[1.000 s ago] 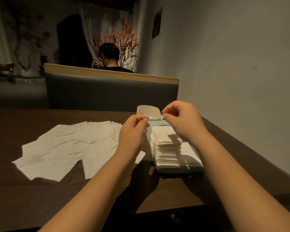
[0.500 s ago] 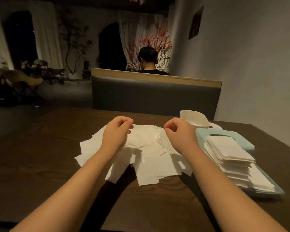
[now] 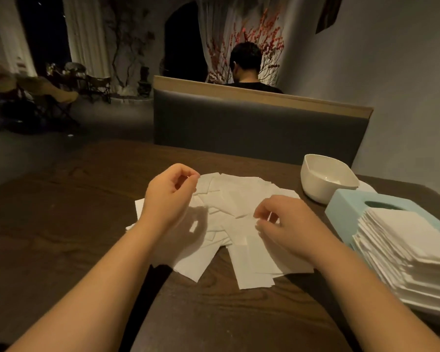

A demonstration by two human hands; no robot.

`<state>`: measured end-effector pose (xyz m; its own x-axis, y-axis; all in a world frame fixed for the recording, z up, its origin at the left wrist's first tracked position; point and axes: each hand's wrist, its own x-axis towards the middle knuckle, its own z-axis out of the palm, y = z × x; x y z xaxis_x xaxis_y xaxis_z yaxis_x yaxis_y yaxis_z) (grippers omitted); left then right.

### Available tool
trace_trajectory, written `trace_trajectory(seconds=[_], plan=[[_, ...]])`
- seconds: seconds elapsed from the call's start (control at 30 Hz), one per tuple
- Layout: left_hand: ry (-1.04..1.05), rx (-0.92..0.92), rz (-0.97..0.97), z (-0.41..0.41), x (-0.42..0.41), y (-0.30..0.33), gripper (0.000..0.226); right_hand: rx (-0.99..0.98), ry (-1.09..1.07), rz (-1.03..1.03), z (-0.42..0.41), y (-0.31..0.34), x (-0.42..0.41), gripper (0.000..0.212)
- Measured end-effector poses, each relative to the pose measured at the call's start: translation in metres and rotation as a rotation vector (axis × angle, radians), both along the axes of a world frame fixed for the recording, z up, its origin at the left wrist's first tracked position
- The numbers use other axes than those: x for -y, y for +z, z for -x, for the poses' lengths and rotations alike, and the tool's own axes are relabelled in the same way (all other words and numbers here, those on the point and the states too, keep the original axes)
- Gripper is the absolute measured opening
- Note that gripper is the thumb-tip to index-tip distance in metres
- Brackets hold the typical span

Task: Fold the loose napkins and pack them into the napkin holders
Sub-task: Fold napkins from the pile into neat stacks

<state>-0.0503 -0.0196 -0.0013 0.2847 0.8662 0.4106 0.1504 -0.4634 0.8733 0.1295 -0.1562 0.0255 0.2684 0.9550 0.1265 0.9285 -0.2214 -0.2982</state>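
I am reaching over a spread of loose napkins [image 3: 229, 219] lying flat and overlapping on the dark wooden table [image 3: 61, 237]. My left hand [image 3: 169, 196] is hovering with thumb and forefinger pinched, apparently holding nothing. My right hand [image 3: 281, 226] is curling low on the pile, fingertips nipping at a sheet's edge; whether it has one I cannot tell. To my right, folded napkins [image 3: 401, 252] are stacked on a pale blue napkin holder [image 3: 346, 207], beside a white bowl [image 3: 325, 179]. Judging from this, I should be separating one single sheet, lifting it clear, then matching corners before creasing.
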Motion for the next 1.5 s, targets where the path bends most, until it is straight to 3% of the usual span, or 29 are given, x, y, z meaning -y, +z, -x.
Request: trace_trajectory(seconds=[0.07, 0.17, 0.23, 0.4, 0.63, 0.8, 0.9, 1.0, 1.07, 1.13, 1.2, 1.3, 1.37, 1.5], plan=[[-0.066, -0.042, -0.029, -0.003, 0.007, -0.002, 0.012, 0.021, 0.094, 0.13, 0.008, 0.004, 0.015, 0.026], [-0.142, -0.113, -0.071, -0.008, 0.015, -0.005, 0.013, 0.184, 0.114, 0.351, 0.021, -0.003, 0.03, 0.08], [-0.186, -0.157, -0.086, -0.009, 0.02, -0.008, 0.013, 0.25, 0.104, 0.379, 0.027, -0.014, 0.033, 0.09], [-0.22, -0.185, -0.062, -0.01, 0.028, -0.008, 0.016, 0.326, 0.132, 0.21, 0.027, -0.022, 0.031, 0.039], [-0.203, -0.174, -0.031, -0.011, 0.028, -0.009, 0.017, 0.331, 0.071, 0.093, 0.018, -0.021, 0.027, 0.038], [-0.204, -0.136, -0.004, -0.01, 0.027, -0.011, 0.016, 0.28, 0.044, 0.024, 0.017, -0.015, 0.027, 0.022], [-0.205, -0.125, -0.008, -0.01, 0.025, -0.012, 0.016, 0.249, 0.038, -0.009, 0.015, -0.015, 0.027, 0.026], [-0.205, -0.12, -0.011, -0.011, 0.024, -0.011, 0.016, 0.254, 0.057, 0.018, 0.015, -0.021, 0.023, 0.043], [-0.205, -0.091, -0.006, -0.011, 0.025, -0.011, 0.015, 0.209, 0.035, 0.018, 0.015, -0.02, 0.019, 0.038], [-0.211, -0.007, 0.01, -0.011, 0.024, -0.012, 0.015, 0.054, -0.027, -0.069, 0.012, -0.018, 0.019, 0.032], [-0.222, 0.101, 0.064, -0.011, 0.024, -0.012, 0.016, -0.205, -0.11, -0.253, 0.005, -0.015, 0.023, 0.039], [-0.245, 0.2, 0.155, -0.015, 0.027, -0.01, 0.021, -0.816, -0.179, -0.58, 0.0, -0.008, 0.028, 0.028], [-0.255, 0.2, 0.167, -0.018, 0.03, -0.01, 0.023, -1.18, -0.218, -0.649, -0.001, -0.005, 0.026, 0.025], [-0.288, 0.184, 0.232, -0.023, 0.03, -0.011, 0.027, -1.541, -0.152, -0.642, -0.007, -0.003, 0.021, 0.039]])
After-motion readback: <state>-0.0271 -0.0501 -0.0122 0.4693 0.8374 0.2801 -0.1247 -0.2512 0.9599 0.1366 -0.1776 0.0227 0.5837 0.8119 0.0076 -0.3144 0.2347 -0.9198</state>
